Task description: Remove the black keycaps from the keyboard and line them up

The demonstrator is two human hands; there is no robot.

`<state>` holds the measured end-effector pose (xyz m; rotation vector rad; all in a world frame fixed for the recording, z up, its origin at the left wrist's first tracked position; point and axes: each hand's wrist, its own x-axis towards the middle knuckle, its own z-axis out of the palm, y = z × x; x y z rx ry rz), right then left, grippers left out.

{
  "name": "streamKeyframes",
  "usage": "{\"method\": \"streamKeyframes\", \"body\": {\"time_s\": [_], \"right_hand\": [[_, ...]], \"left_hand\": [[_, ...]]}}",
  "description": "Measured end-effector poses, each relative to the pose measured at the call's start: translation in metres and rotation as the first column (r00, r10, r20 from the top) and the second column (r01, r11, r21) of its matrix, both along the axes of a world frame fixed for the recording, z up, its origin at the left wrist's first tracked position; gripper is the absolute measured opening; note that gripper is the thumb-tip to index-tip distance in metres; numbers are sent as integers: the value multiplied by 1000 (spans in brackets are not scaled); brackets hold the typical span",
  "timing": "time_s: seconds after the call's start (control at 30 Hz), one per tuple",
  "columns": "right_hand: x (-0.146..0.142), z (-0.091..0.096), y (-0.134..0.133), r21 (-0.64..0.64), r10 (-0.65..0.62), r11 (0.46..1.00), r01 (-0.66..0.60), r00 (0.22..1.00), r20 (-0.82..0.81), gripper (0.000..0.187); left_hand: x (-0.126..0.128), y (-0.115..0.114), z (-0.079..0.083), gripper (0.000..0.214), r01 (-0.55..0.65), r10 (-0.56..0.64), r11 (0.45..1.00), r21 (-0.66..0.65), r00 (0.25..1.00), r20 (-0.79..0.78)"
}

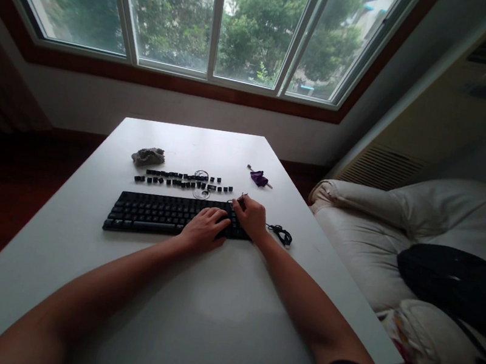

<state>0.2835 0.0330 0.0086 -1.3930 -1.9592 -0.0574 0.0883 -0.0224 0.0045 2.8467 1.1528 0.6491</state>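
Observation:
A black keyboard (150, 213) lies across the middle of the white table (212, 318). My left hand (204, 229) rests on its right part, fingers curled down on the keys. My right hand (250, 216) sits at the keyboard's right end, fingers pinched on a thin wire tool whose tip pokes up by the top edge. Behind the keyboard lie two rows of several loose black keycaps (183, 180), with a wire ring (201, 194) between them and the keyboard.
A grey crumpled cloth (148, 156) lies at the back left of the table, a purple tool (259, 177) at the back right. The coiled black cable (281, 233) sits right of the keyboard. A white sofa with a dark bag (453, 283) stands at the right.

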Motion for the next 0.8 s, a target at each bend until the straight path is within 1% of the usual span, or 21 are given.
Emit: {"method": "streamKeyframes", "body": {"time_s": [0.07,0.13,0.2,0.27,0.33,0.43,0.5,0.6,0.73,0.8], "right_hand": [[-1,2,0,-15,-2,1000,2,1000,14,33],[-1,4,0,-28,24,999,-24,999,26,32],[0,5,1,-39,32,999,-32,999,1,32],[1,4,3,-57,-5,998,1,996,-83,33],[5,2,7,-94,-58,995,39,976,-208,35],[12,-2,16,-177,-124,982,60,917,-378,38],[17,-4,20,-221,-148,974,52,885,-442,40],[20,-4,21,-231,-124,973,12,870,-477,39],[16,0,15,-178,-40,982,-55,870,-491,36],[12,4,9,-150,-3,985,-80,872,-489,34]], "left_hand": [[0,0,0,50,1,-1,1000,2,1000,-5],[0,0,0,50,2,-2,1000,0,1000,-4],[-1,0,0,50,3,-3,1000,-3,1000,4],[-1,0,0,50,4,-4,1000,-6,1000,11],[-1,1,0,50,6,-6,1000,-9,1000,15],[-1,1,0,49,11,-11,1000,-18,1000,17],[-1,1,-1,49,10,-9,1000,-23,1000,21],[-1,1,-1,49,9,-8,1000,-25,1000,20],[-1,0,1,50,9,-7,999,-36,999,36],[-1,0,2,48,6,-2,999,-51,997,76]]}}
